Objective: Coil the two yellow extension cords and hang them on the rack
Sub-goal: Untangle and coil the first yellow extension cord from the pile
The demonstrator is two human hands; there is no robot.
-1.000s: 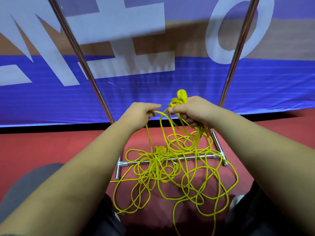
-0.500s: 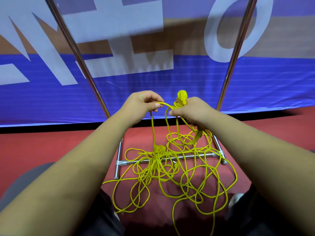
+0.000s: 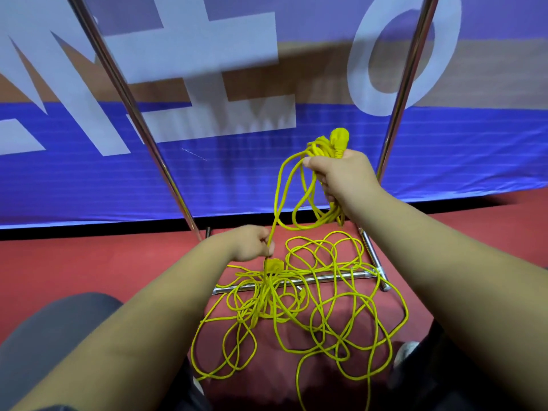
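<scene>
A tangle of yellow extension cord lies on the red floor over the rack's bottom bar. My right hand is raised and shut on several coiled loops, a yellow plug sticking up above the fist. One strand runs down from those loops to my left hand, which is low and pinches it just above a yellow connector in the pile. Which strands belong to which of the two cords I cannot tell.
Two chrome uprights of the rack rise on the left and right, with a foot bar at the right. A blue and brown banner stands behind. My knees frame the pile.
My left hand has dropped from beside the right hand down to the pile, sliding along the strand. My right hand has lifted slightly and moved right with the coils.
</scene>
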